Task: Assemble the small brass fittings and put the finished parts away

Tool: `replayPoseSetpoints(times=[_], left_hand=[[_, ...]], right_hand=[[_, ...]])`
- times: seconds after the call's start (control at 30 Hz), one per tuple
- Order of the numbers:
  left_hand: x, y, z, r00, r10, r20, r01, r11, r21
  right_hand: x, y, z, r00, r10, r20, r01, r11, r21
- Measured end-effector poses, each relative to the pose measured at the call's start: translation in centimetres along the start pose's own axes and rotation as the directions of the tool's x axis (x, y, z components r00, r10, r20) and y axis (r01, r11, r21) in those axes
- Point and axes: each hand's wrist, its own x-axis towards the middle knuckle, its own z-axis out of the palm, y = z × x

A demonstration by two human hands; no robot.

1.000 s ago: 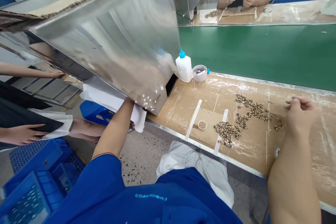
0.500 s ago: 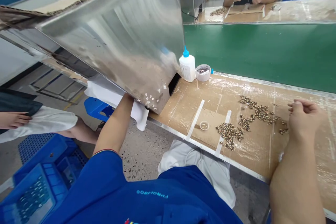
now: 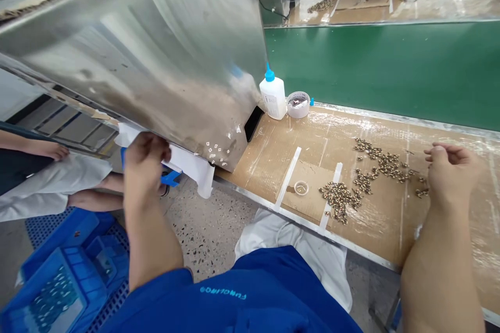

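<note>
Along the cardboard-covered bench (image 3: 253, 166), seen from the head camera, the right hand (image 3: 451, 174) hovers curled just beside scattered small metal fittings (image 3: 385, 164); whether it holds one cannot be seen. Well apart, the left hand (image 3: 146, 158) is raised by a white sheet (image 3: 191, 164) under the lower edge of a tilted steel panel (image 3: 136, 57), its grip unclear. A glue bottle (image 3: 272, 98) and a round plastic tub (image 3: 298, 104) stand against the green partition (image 3: 383, 65).

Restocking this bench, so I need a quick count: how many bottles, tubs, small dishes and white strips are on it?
Bottle with blue cap: 1
Round tub: 1
Small dish: 1
White strips: 2
Total: 5
</note>
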Motion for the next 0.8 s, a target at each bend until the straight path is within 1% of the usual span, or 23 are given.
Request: replayPoseSetpoints(times=[0.03, 0.07, 0.1, 0.13, 0.17, 0.2, 0.23, 0.27, 0.3, 0.33, 0.37, 0.4, 0.43, 0.47, 0.53, 0.57, 0.6, 0.63, 0.67, 0.7, 0.73, 0.8], left_hand=[[-0.8, 0.3, -1.0, 0.999, -0.033, 0.022, 0.034, 0.998, -0.055], [-1.7, 0.8, -1.9, 0.994, -0.077, 0.082, 0.086, 0.99, -0.116], [-2.7, 1.4, -2.6, 0.976, -0.117, 0.184, 0.149, 0.974, -0.173], [-3.6, 2.0, -3.0, 0.933, -0.15, 0.328, 0.226, 0.951, -0.21], [-4.2, 2.6, -2.9, 0.865, -0.141, 0.482, 0.285, 0.928, -0.24], [-4.5, 2.9, -2.2, 0.774, -0.109, 0.624, 0.338, 0.904, -0.261], [-4.5, 3.1, -1.0, 0.668, -0.063, 0.741, 0.388, 0.88, -0.275], [-4.1, 3.0, 0.8, 0.571, -0.03, 0.821, 0.434, 0.86, -0.27], [-3.4, 2.8, 3.0, 0.489, 0.006, 0.872, 0.47, 0.84, -0.269], [-2.6, 2.4, 5.6, 0.428, 0.028, 0.903, 0.495, 0.829, -0.26], [-1.7, 2.0, 8.4, 0.381, 0.031, 0.924, 0.515, 0.823, -0.24], [-0.9, 1.6, 11.4, 0.347, 0.063, 0.936, 0.526, 0.813, -0.249], [-0.1, 1.1, 14.5, 0.346, 0.084, 0.934, 0.53, 0.804, -0.268], [0.4, 0.7, 17.6, 0.361, 0.111, 0.926, 0.52, 0.8, -0.299], [0.6, -0.1, 23.2, 0.329, 0.156, 0.931, 0.51, 0.801, -0.314], [0.4, -0.5, 25.6, 0.325, 0.152, 0.933, 0.53, 0.788, -0.313], [-0.1, -0.9, 27.5, 0.323, 0.138, 0.936, 0.575, 0.757, -0.31], [-0.7, -1.3, 29.1, 0.316, 0.117, 0.942, 0.63, 0.717, -0.3], [-1.3, -1.7, 30.1, 0.301, 0.096, 0.949, 0.679, 0.677, -0.284], [-1.9, -2.1, 30.8, 0.28, 0.081, 0.957, 0.72, 0.641, -0.265], [-2.4, -2.4, 31.1, 0.26, 0.073, 0.963, 0.75, 0.612, -0.249], [-3.0, -3.0, 30.9, 0.235, 0.073, 0.969, 0.789, 0.568, -0.234]], right_hand=[[-0.1, 0.0, 0.1, 1.0, -0.009, 0.004, 0.009, 1.0, 0.001], [-0.2, 0.0, 0.2, 1.0, -0.015, 0.007, 0.015, 1.0, 0.006], [-0.4, 0.0, 0.4, 1.0, -0.018, 0.012, 0.018, 1.0, 0.019], [-0.7, 0.1, 0.6, 0.999, -0.016, 0.029, 0.015, 0.999, 0.045], [-1.0, 0.3, 0.8, 0.998, -0.012, 0.068, 0.007, 0.997, 0.082], [-1.4, 0.5, 1.0, 0.992, -0.011, 0.128, -0.005, 0.992, 0.126], [-1.9, 0.8, 1.2, 0.979, -0.018, 0.204, -0.017, 0.986, 0.168], [-2.5, 1.2, 1.5, 0.957, -0.038, 0.288, -0.021, 0.98, 0.199], [-3.1, 1.5, 1.7, 0.926, -0.067, 0.372, -0.015, 0.977, 0.214], [-3.7, 1.8, 2.0, 0.889, -0.102, 0.446, 0.003, 0.976, 0.218], [-4.4, 2.0, 2.2, 0.852, -0.137, 0.506, 0.03, 0.977, 0.213], [-5.1, 2.2, 2.4, 0.814, -0.169, 0.556, 0.062, 0.977, 0.206], [-5.8, 2.2, 2.6, 0.776, -0.197, 0.599, 0.092, 0.975, 0.201], [-6.5, 2.3, 2.8, 0.74, -0.221, 0.636, 0.12, 0.973, 0.197], [-7.6, 2.2, 3.2, 0.68, -0.258, 0.686, 0.17, 0.966, 0.194], [-8.1, 2.2, 3.4, 0.653, -0.27, 0.707, 0.19, 0.963, 0.191], [-8.6, 2.2, 3.6, 0.628, -0.275, 0.728, 0.205, 0.961, 0.187], [-8.9, 2.3, 3.8, 0.605, -0.275, 0.747, 0.213, 0.96, 0.181], [-9.1, 2.4, 4.0, 0.583, -0.27, 0.766, 0.215, 0.961, 0.174], [-9.3, 2.6, 4.1, 0.561, -0.261, 0.785, 0.212, 0.963, 0.168], [-9.4, 2.7, 4.3, 0.54, -0.253, 0.803, 0.209, 0.964, 0.164], [-9.6, 3.0, 4.4, 0.5, -0.245, 0.83, 0.214, 0.964, 0.156]])
